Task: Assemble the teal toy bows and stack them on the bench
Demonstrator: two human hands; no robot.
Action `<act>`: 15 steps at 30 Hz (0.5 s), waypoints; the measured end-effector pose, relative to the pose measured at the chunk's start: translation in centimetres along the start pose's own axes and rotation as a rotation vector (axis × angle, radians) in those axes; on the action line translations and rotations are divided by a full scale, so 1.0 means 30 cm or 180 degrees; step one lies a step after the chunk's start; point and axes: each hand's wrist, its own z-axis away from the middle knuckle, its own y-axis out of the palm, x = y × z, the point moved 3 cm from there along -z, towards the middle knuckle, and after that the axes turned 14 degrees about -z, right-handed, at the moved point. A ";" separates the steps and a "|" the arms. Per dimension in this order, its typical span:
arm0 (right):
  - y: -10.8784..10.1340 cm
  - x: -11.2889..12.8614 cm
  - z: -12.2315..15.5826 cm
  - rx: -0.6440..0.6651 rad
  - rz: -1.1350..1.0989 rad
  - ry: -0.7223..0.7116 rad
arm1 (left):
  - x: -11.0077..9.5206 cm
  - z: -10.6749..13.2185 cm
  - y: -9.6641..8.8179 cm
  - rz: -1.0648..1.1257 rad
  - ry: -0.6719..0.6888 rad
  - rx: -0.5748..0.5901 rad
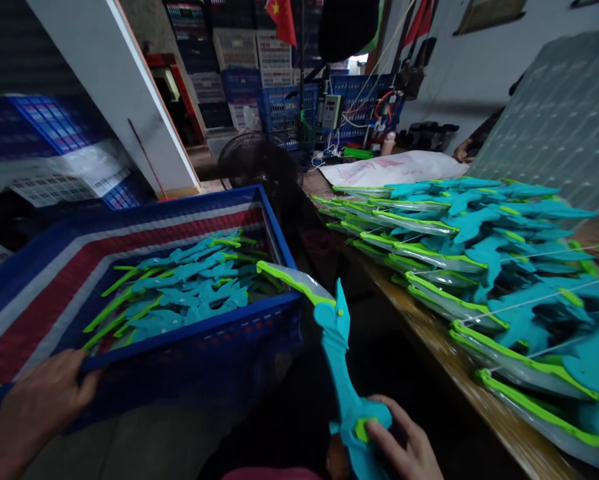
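My right hand (404,440) grips a turquoise toy bow (342,367) by its body, a finger lying beside a lime green button. Its lime green limb (299,283) with clear plastic points up and left, close to the right corner of a blue crate (189,343). On the near rim of that crate rests my left hand (44,400), its fingers over the edge and the thumb outside. Inside the crate lies a pile of similar toy bows (194,287). Many more toy bows (499,247), some with white strings, are stacked on the table at my right.
The wooden table (429,347) runs along my right. A white sack (394,168) lies at its far end, where another person's hand (462,152) shows beside a translucent ribbed sheet (564,120). A black fan (259,163) stands behind the crate. Stacked crates (279,107) fill the back.
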 end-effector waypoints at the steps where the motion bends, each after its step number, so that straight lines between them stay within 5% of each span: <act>1: -0.004 0.004 -0.007 -0.0060 -0.0024 -0.0004 | -0.024 0.006 -0.031 -0.0071 -0.0045 0.0110; 8: 0.019 0.007 -0.038 -0.0099 -0.0349 0.0110 | -0.236 0.083 -0.245 -0.0356 -0.0147 0.0614; 15: 0.033 0.003 -0.116 0.0137 -0.0771 0.0087 | -0.363 0.148 -0.301 -0.0076 0.0012 0.0560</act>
